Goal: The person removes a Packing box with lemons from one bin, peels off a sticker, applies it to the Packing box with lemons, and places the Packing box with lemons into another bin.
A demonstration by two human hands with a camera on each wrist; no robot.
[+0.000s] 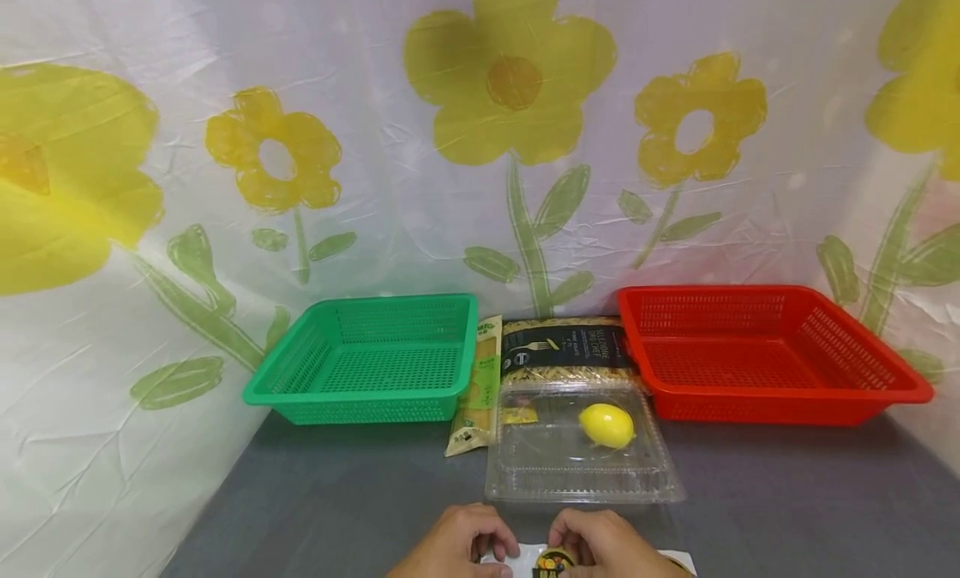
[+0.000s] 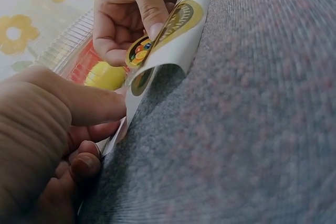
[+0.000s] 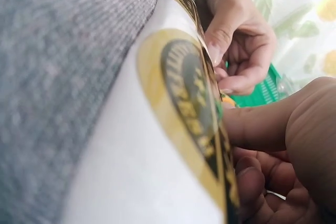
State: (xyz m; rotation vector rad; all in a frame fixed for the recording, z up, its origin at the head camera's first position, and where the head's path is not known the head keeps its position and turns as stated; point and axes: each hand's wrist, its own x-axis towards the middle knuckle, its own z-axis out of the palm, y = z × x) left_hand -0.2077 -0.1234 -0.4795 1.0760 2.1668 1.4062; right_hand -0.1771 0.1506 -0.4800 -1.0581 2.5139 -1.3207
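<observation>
A white backing strip (image 2: 175,57) carries several round gold-and-black stickers and lies bent at the near edge of the table. My left hand (image 1: 463,543) pinches the strip's left end between thumb and fingers. Close beside it, my right hand (image 1: 603,546) pinches a round sticker (image 1: 553,560) with fruit printed on it. In the left wrist view that sticker's edge stands out past the strip's fold; whether it is fully off the backing I cannot tell. Another gold sticker (image 3: 152,61) faces up on the strip in the right wrist view.
Behind the hands sits a clear plastic container (image 1: 570,480) with a lemon (image 1: 607,425) at it. A green basket (image 1: 360,409) stands left, a red basket (image 1: 757,407) right. Between them lie a pasta bag (image 1: 562,344) and a tan-and-green packet (image 1: 482,382). A flowered curtain hangs behind.
</observation>
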